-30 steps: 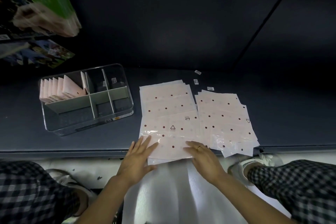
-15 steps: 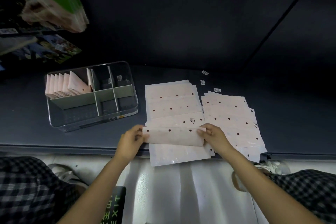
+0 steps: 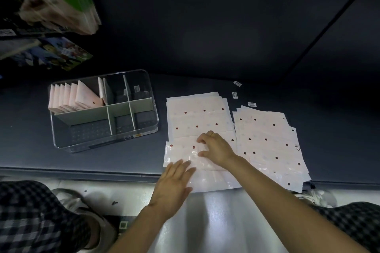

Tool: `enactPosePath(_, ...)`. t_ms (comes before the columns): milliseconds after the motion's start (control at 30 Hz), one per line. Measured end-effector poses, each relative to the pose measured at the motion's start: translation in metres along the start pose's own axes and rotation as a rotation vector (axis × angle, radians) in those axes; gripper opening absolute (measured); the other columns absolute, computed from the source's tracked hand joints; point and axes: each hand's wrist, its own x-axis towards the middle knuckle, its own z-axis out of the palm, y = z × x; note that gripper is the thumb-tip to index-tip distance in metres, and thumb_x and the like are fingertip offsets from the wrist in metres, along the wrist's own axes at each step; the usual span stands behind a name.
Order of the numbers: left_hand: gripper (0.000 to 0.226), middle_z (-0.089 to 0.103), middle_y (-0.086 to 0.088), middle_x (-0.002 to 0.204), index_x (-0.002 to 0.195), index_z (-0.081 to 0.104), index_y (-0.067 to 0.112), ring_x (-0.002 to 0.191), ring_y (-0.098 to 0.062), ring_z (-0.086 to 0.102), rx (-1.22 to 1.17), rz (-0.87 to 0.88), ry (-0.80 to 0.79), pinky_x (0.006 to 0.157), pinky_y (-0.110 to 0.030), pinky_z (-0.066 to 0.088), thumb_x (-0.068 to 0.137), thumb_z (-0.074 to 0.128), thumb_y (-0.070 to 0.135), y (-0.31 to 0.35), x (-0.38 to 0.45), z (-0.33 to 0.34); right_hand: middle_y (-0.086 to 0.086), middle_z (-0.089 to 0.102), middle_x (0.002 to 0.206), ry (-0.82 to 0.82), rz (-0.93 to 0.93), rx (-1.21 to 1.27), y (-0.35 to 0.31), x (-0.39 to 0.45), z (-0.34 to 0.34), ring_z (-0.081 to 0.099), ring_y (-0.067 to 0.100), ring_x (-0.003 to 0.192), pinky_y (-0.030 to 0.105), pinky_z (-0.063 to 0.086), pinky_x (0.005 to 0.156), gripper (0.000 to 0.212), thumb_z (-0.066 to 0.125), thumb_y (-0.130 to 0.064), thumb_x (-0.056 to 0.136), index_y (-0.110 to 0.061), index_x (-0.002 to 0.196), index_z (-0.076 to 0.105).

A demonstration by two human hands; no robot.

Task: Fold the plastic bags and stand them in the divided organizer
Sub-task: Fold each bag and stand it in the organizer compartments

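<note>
A dark grey flat work surface [image 3: 82, 162] carries two stacks of pale pink plastic bags with dark red dots [image 3: 197, 113] [image 3: 267, 139]. On the left stack's near end lies a folded pink dotted bag [image 3: 181, 155]. The right hand [image 3: 216, 148] presses on it with bent fingers [image 3: 200, 140], pinching nothing that can be seen. The left hand [image 3: 172, 189] lies flat at its near edge, fingers straight and relaxed. To the left, a clear plastic divided organizer [image 3: 144, 129] holds folded pink bags [image 3: 76, 98] standing in its far-left compartment.
</note>
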Motion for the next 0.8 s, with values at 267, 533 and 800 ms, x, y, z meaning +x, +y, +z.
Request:
enactPosePath(267, 0.043, 0.035, 0.006, 0.148, 0.137, 0.043, 0.026, 0.142, -0.016, 0.019, -0.248, -0.078, -0.019, 0.119, -0.029, 0.004, 0.095, 0.048, 0.035, -0.010, 0.002, 0.009, -0.003, 0.047, 0.095, -0.222, 0.047, -0.064, -0.004, 0.015, -0.014, 0.043, 0.021, 0.096, 0.030, 0.034, 0.079, 0.023, 0.063, -0.029, 0.087, -0.015, 0.104, 0.056)
enactPosePath(533, 0.006, 0.062, 0.001, 0.092, 0.096, 0.062, 0.016, 0.087, -0.014, 0.057, -1.101, -0.646, 0.264, 0.068, -0.009, 0.045, 0.091, 0.060, 0.018, 0.002, 0.027, -0.059, 0.002, 0.065, 0.096, -0.029, 0.193, 0.859, -0.020, -0.048, -0.048, 0.063, 0.021, 0.084, 0.031, 0.052, 0.076, 0.016, 0.062, -0.020, 0.090, -0.011, 0.101, 0.056)
enactPosePath(800, 0.008, 0.073, -0.003, 0.075, 0.080, 0.068, 0.005, 0.069, -0.012, 0.069, -1.485, -0.601, 0.087, 0.063, -0.019, 0.055, 0.086, 0.065, 0.008, 0.037, 0.015, -0.105, 0.015, 0.068, 0.103, 0.017, 0.189, 1.232, -0.045, -0.109, -0.054, 0.066, 0.026, 0.088, 0.040, 0.052, 0.085, 0.021, 0.060, -0.011, 0.090, -0.006, 0.110, 0.058)
